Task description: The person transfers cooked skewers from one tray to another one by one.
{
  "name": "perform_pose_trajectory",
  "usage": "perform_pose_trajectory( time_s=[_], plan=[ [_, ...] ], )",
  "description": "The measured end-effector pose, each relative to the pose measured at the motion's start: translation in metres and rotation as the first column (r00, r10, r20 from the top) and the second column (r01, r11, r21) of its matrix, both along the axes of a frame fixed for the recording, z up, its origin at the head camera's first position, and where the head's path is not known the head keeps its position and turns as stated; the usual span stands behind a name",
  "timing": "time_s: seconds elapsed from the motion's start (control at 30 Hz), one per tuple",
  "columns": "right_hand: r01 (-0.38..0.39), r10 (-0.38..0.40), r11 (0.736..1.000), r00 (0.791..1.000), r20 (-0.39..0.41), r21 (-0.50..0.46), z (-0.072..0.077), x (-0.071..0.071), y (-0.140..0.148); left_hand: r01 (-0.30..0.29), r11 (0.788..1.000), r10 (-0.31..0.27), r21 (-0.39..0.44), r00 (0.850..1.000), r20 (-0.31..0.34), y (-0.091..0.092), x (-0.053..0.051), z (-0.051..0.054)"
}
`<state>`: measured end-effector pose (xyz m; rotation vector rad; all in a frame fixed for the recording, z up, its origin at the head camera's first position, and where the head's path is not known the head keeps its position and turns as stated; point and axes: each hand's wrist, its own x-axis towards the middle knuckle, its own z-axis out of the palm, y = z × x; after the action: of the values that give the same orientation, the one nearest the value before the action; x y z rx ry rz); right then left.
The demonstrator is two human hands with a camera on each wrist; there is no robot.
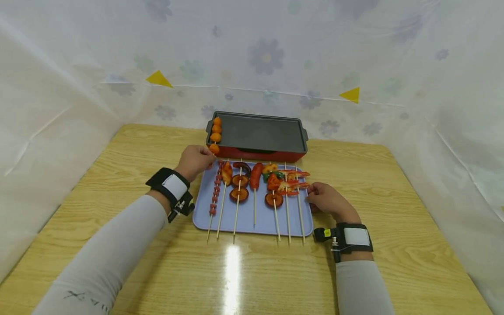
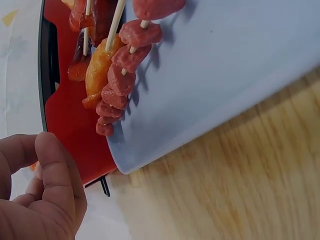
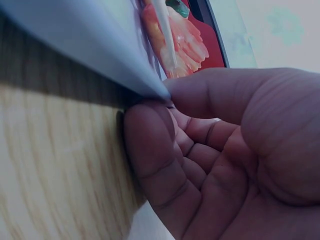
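My left hand (image 1: pixel 195 162) pinches the lower end of a skewer of orange balls (image 1: pixel 215 137), whose balls lie over the left end of a red and black grill (image 1: pixel 260 131). In the left wrist view the thumb and fingers meet, but the stick between them is hidden. With thumb and index finger, my right hand (image 1: pixel 328 201) grips the right edge of a pale blue tray (image 1: pixel 246 221), as the right wrist view shows. Shrimp skewers (image 1: pixel 293 186) lie on the tray nearest that hand. A skewer of small red meat pieces (image 1: pixel 216 188) lies at the tray's left side.
The tray also bears a sausage skewer (image 1: pixel 256 176), a mushroom skewer (image 1: pixel 239 194) and other skewers, their sticks poking past its front edge. Behind the wooden table (image 1: pixel 157 267) hangs a flowered plastic curtain (image 1: pixel 267 57). The grill stands just behind the tray.
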<state>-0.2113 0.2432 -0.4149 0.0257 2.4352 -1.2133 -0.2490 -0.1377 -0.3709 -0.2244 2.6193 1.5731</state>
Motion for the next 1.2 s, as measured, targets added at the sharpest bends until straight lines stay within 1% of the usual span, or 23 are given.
perform_pose_trajectory(
  time_s=[0.13, 0.23, 0.43, 0.57, 0.63, 0.83, 0.93, 1.07, 1.2],
  plan=[
    [0.0, 0.0, 1.0, 1.0, 0.002, -0.002, 0.0, 0.0, 0.0, 0.019, 1.0, -0.019, -0.014, 1.0, -0.007, -0.001, -0.002, 0.0],
    [0.001, -0.001, 1.0, 1.0, 0.004, -0.005, 0.0, 0.0, 0.0, 0.049, 0.999, -0.048, -0.022, 0.999, 0.004, -0.002, -0.002, 0.003],
    [0.002, -0.002, 1.0, 1.0, 0.0, -0.006, 0.0, 0.0, 0.0, 0.117, 0.993, -0.116, -0.01, 0.99, 0.079, -0.006, -0.002, 0.015],
    [0.003, -0.003, 1.0, 1.0, -0.001, -0.011, 0.0, 0.0, 0.0, 0.138, 0.989, -0.132, -0.043, 0.984, 0.117, -0.007, -0.003, 0.023],
    [0.002, -0.002, 1.0, 1.0, 0.0, -0.011, -0.001, 0.0, 0.0, 0.143, 0.988, -0.135, -0.056, 0.983, 0.126, -0.008, -0.004, 0.025],
    [-0.002, 0.002, 1.0, 1.0, 0.001, -0.015, -0.002, 0.0, 0.0, 0.153, 0.983, -0.139, -0.103, 0.981, 0.134, -0.01, -0.004, 0.027],
    [-0.002, 0.002, 1.0, 1.0, -0.001, -0.014, -0.001, 0.0, -0.001, 0.161, 0.981, -0.146, -0.111, 0.98, 0.135, -0.011, -0.005, 0.028],
    [-0.002, 0.002, 1.0, 1.0, -0.008, -0.013, -0.001, 0.0, -0.001, 0.163, 0.982, -0.151, -0.096, 0.981, 0.126, -0.011, -0.006, 0.026],
    [-0.007, 0.006, 1.0, 1.0, -0.017, -0.016, -0.002, 0.0, -0.001, 0.172, 0.978, -0.16, -0.121, 0.982, 0.103, -0.011, -0.008, 0.023]
  ],
)
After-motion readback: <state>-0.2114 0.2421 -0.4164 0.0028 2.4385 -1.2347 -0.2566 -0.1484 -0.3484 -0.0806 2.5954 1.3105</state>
